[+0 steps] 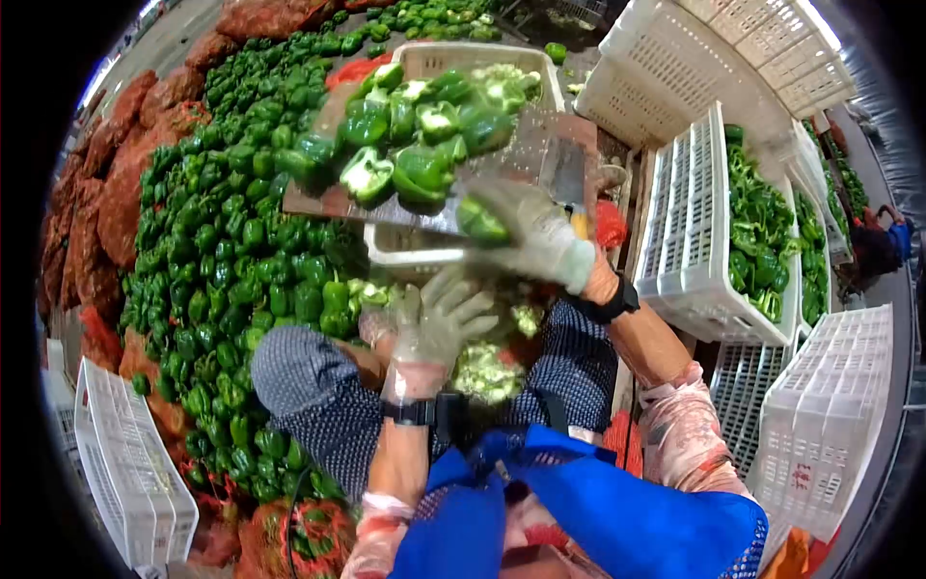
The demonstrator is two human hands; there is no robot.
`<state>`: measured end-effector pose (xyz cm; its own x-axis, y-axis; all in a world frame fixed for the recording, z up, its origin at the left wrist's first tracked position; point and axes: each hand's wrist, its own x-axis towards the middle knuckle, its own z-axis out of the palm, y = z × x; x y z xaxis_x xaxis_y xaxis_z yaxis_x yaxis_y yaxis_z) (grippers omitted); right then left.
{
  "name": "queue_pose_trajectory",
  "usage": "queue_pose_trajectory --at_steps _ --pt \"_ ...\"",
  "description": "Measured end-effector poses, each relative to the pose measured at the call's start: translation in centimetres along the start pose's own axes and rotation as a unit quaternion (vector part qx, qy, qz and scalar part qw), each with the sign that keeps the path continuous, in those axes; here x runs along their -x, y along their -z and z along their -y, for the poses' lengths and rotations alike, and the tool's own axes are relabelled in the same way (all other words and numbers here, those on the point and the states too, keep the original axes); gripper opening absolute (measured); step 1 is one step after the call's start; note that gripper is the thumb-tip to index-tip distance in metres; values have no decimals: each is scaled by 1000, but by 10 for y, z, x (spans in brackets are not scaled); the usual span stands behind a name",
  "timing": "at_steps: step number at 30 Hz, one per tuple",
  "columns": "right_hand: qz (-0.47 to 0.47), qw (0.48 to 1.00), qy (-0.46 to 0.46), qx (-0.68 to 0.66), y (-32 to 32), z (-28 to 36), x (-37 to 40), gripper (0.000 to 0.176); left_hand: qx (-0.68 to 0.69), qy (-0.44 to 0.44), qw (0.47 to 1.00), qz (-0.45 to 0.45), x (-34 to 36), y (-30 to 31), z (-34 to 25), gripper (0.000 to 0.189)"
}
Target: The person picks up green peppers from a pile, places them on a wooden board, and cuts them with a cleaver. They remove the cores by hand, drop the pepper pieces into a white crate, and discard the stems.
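Observation:
My left hand [444, 318], in a thin pale glove, is held below the near edge of the cutting board [328, 201], its fingers spread and nothing in them. On the right, my gloved right hand [535, 232] is smeared by motion. Its fingers close on a green bell pepper [482, 220] at the board's near edge. Cut pepper halves [368, 176] and whole peppers are heaped on the board, some with their pale insides showing. A cleaver-like blade [567, 172] seems to lie at the board's right side. The board rests across a white crate [415, 253].
A large pile of green peppers [227, 232] covers the floor to the left, with red mesh sacks [125, 193] behind. White crates of cut peppers [680, 222] stand on the right. Pepper cores and scraps [487, 372] lie between my knees. Another white crate [135, 473] is at lower left.

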<state>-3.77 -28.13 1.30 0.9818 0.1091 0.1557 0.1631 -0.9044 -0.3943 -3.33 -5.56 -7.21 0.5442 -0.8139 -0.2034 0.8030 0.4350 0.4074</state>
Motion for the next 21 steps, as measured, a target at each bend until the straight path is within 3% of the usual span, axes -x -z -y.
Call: queue_pose_trajectory --at_steps 2,4,6,8,9,12,14,15,16,21 --pt "11 997 71 7 -1 39 22 81 56 -12 996 -71 13 -27 -2 88" --pt "-39 994 39 -91 3 57 35 70 16 -65 993 -101 17 -28 -5 81" --pt "-134 973 -60 -180 6 77 61 44 82 -90 992 29 25 -20 -10 77" --pt "-67 921 -134 -360 -1 90 82 35 55 -119 991 -10 28 -27 -13 68" --pt "-77 910 -107 -393 -12 98 90 31 36 -143 989 -16 31 -32 -14 67" --pt "-40 887 -130 -441 -31 117 103 35 -31 -199 979 -1 38 -37 -14 64" --pt "-5 834 -164 -526 -32 125 107 35 -88 -232 969 3 42 -44 -15 60" --pt "-8 803 -179 -569 -34 129 108 36 -136 -184 973 12 49 -46 -23 55" --pt "-11 769 -193 -610 -35 131 109 37 -170 -232 956 -61 40 -47 -19 82" --pt "-47 732 -189 -652 -36 131 113 45 -219 -242 945 -25 43 -50 -23 72"
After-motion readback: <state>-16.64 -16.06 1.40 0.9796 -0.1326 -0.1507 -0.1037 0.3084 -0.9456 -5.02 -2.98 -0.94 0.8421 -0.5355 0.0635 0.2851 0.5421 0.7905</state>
